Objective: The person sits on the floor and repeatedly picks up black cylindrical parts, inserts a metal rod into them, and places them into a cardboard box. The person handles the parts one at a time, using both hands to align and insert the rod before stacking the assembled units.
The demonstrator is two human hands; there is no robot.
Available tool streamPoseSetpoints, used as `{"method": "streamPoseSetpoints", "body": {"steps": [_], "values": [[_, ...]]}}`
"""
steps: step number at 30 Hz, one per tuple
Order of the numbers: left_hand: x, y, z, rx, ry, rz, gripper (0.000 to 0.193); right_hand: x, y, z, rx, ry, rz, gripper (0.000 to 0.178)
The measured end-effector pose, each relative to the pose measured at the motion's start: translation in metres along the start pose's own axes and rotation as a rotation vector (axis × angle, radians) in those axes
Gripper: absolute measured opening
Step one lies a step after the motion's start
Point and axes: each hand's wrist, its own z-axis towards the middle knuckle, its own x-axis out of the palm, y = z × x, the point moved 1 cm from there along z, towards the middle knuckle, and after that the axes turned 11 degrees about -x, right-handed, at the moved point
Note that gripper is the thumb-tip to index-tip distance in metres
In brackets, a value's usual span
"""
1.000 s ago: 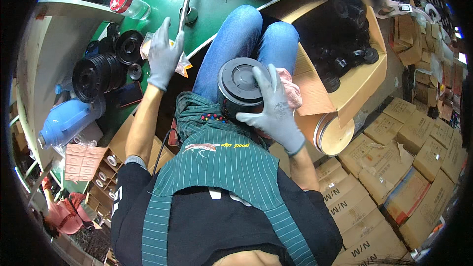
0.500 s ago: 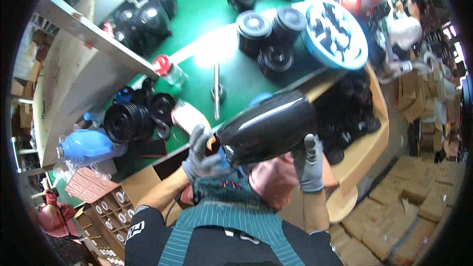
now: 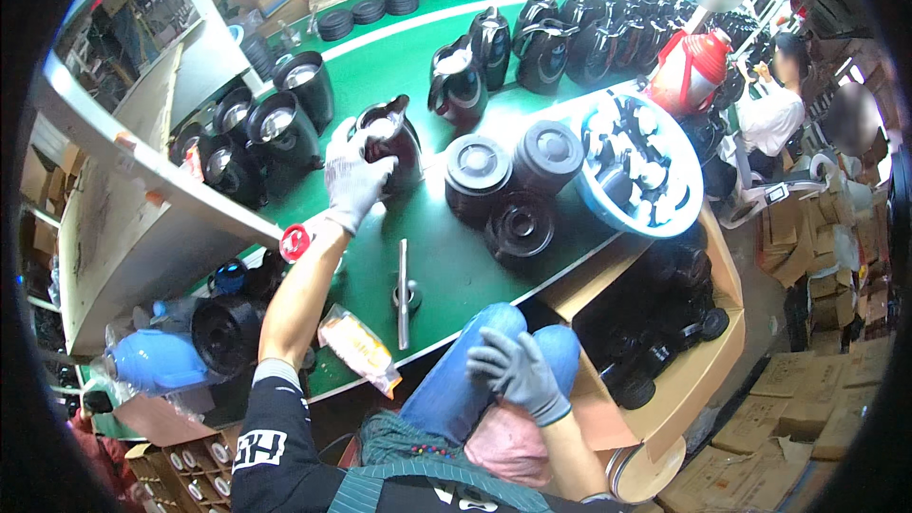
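My left hand (image 3: 357, 182), in a grey glove, reaches out over the green table. Its fingers are around the upper part of a glossy black jug body (image 3: 403, 154), which stands upright on the table; part of the rim is hidden by the glove. My right hand (image 3: 518, 375), gloved too, is held above my lap, empty, its fingers apart. Between my hands a metal rod tool (image 3: 403, 296) lies on the table. Stacks of round black lids (image 3: 478, 169) stand to the right of the jug body, and a plastic packet (image 3: 359, 347) lies at the near edge.
A light-blue basin (image 3: 591, 192) of black and white parts sits at the right. Below it stands an open carton (image 3: 708, 375) with black parts. Rows of black jugs (image 3: 546, 52) and a red jug (image 3: 689, 71) stand farther back. A white metal post (image 3: 166, 157) crosses the left.
The glossy black jug body has gone from in front of my chest, between both hands, to upright on the table under my left hand. My right hand has let go and moved lower.
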Motion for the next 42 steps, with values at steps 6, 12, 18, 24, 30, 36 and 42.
{"method": "streamPoseSetpoints", "body": {"steps": [6,12,18,24,30,36,42], "values": [[0.09,-0.006,0.084,-0.035,-0.073,-0.02,0.058,-0.01,-0.012,-0.002,-0.077,-0.071,-0.114,0.076],[0.121,-0.031,0.138,-0.028,-0.033,-0.019,0.056,-0.023,-0.013,-0.003,-0.05,-0.073,-0.076,0.074],[0.117,0.013,0.183,0.068,0.03,-0.121,0.081,-0.023,-0.02,-0.006,-0.107,-0.065,0.141,0.072],[0.063,0.07,0.203,-0.103,-0.215,0.877,0.02,-0.008,-0.016,-0.004,-0.174,-0.173,-0.403,0.072],[0.033,0.123,0.204,0.146,-0.285,0.826,0.023,-0.004,-0.013,-0.004,-0.112,-0.09,-0.445,0.072],[-0.088,0.033,0.155,0.468,-0.303,0.567,0.038,0.069,0.018,0.001,-0.127,0.075,-0.832,0.051],[-0.2,-0.068,0.01,0.731,0.018,0.307,0.029,0.19,0.063,0.041,-1.324,0.368,-1.705,0.068]]}}
